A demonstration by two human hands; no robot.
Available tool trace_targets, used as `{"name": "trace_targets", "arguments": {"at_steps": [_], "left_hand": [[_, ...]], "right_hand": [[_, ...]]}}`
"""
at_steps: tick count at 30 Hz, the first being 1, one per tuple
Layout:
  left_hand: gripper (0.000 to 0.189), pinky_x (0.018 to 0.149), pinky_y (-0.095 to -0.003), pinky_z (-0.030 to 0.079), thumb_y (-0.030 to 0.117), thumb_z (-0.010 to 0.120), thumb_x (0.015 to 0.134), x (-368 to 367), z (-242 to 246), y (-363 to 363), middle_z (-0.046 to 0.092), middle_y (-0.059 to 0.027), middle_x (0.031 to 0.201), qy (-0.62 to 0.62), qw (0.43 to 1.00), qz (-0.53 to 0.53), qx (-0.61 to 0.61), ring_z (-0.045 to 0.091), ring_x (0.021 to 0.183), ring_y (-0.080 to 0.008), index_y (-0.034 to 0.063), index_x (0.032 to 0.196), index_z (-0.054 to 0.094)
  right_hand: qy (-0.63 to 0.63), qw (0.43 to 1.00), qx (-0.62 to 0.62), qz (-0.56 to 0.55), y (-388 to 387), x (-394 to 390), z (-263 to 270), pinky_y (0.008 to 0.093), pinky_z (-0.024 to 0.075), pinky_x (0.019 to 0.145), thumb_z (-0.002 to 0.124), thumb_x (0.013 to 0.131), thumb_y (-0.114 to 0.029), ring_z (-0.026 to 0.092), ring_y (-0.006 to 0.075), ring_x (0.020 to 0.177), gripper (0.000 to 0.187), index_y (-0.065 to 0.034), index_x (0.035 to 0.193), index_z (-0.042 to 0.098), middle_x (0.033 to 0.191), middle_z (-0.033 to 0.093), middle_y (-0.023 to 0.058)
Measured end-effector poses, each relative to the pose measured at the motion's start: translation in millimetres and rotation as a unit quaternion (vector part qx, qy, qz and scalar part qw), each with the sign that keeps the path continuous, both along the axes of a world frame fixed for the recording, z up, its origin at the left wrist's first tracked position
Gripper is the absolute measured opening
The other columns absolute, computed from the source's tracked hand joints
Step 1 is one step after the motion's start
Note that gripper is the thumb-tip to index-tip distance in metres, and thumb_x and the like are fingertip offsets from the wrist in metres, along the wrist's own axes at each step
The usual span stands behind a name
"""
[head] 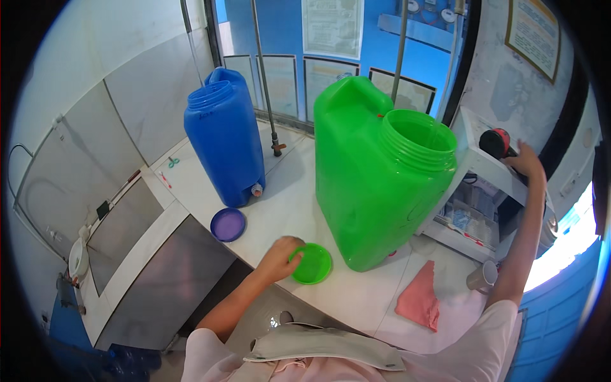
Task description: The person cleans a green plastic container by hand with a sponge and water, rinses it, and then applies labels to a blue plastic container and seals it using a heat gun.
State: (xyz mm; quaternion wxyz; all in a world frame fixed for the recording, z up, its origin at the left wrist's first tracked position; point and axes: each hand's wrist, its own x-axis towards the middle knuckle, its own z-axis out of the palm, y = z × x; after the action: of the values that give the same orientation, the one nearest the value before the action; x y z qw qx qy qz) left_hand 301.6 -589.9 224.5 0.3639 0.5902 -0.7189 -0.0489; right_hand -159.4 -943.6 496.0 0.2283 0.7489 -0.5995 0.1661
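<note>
My left hand (281,260) has its thumb and fingers at the near-left rim of a round green screw lid (312,265), which lies on the white tiled counter (286,215). Far to the right, my right hand (527,162) reaches to a black and red handheld tool (496,143) on top of a white cabinet (444,229). Its fingers are at the tool's dark handle, and how firmly they hold it is unclear. Between my arms stands a large green plastic jug (377,191), its wide threaded mouth uncovered.
A blue plastic jug (224,148) with a spigot stands back left, mouth uncovered, near a purple-blue lid (228,224). A pink cloth (420,298) and a mug (482,277) lie at right. A thin pipe with a valve (276,143) rises behind. Small scissors (173,163) rest far left.
</note>
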Motion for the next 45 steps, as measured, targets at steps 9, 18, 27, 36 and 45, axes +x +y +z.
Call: {"name": "trace_targets", "arguments": {"at_steps": [9, 18, 27, 36, 45], "left_hand": [[0.043, 0.099, -0.052, 0.024, 0.038, 0.054, 0.081, 20, -54, 30, 0.048, -0.014, 0.118, -0.213, 0.965, -0.126, 0.085, 0.039, 0.118, -0.028, 0.0065, 0.11, 0.052], [0.042, 0.099, -0.0486, 0.026, 0.028, 0.056, 0.079, 185, -43, 75, 0.049, -0.0176, 0.114, -0.217, 0.956, 0.154, 0.126, 0.041, 0.114, -0.0309, -0.0009, 0.108, 0.05], [0.02, 0.081, -0.0367, 0.042, 0.019, 0.052, 0.082, 279, -31, 97, 0.057, -0.0135, 0.093, 0.031, 0.984, 0.107, 0.139, 0.055, 0.093, -0.0252, 0.0021, 0.094, 0.052], [0.015, 0.077, -0.0317, 0.045, 0.02, 0.051, 0.085, 382, 29, 35, 0.055, -0.0031, 0.087, 0.809, 0.58, 0.078, -0.048, 0.054, 0.085, -0.015, 0.0074, 0.094, 0.05], [0.041, 0.081, -0.0292, 0.042, 0.027, 0.044, 0.09, 360, -8, -38, 0.05, -0.0033, 0.107, 0.777, 0.613, 0.12, -0.08, 0.05, 0.093, -0.0142, 0.013, 0.127, 0.032]], "right_hand": [[-0.413, 0.603, 0.254, 0.634, 252, 177, -90, 0.0394, 0.0431, 0.087, 0.052, 0.083, -0.026, 0.054, 0.0297, 0.104, 0.041, 0.0082, 0.105, 0.055, 0.108, 0.056, 0.0221], [-0.558, 0.592, 0.456, 0.361, 170, 517, -233, 0.0277, 0.0389, 0.09, 0.049, 0.083, -0.013, 0.05, 0.0189, 0.108, 0.037, 0.0055, 0.116, 0.049, 0.114, 0.054, 0.0145], [-0.659, 0.524, 0.406, 0.356, 12, 682, -322, 0.0327, 0.0388, 0.083, 0.048, 0.084, -0.022, 0.052, 0.0166, 0.092, 0.029, 0.0033, 0.095, 0.058, 0.09, 0.061, 0.0092], [-0.61, 0.571, 0.33, 0.44, 44, 682, -287, 0.0327, 0.0433, 0.076, 0.05, 0.082, -0.017, 0.054, 0.0181, 0.085, 0.024, 0.002, 0.095, 0.057, 0.093, 0.058, 0.0095], [-0.565, 0.604, 0.323, 0.46, 42, 688, -282, 0.0345, 0.0452, 0.075, 0.052, 0.08, -0.015, 0.056, 0.0221, 0.085, 0.027, 0.002, 0.1, 0.054, 0.101, 0.055, 0.0131]]}}
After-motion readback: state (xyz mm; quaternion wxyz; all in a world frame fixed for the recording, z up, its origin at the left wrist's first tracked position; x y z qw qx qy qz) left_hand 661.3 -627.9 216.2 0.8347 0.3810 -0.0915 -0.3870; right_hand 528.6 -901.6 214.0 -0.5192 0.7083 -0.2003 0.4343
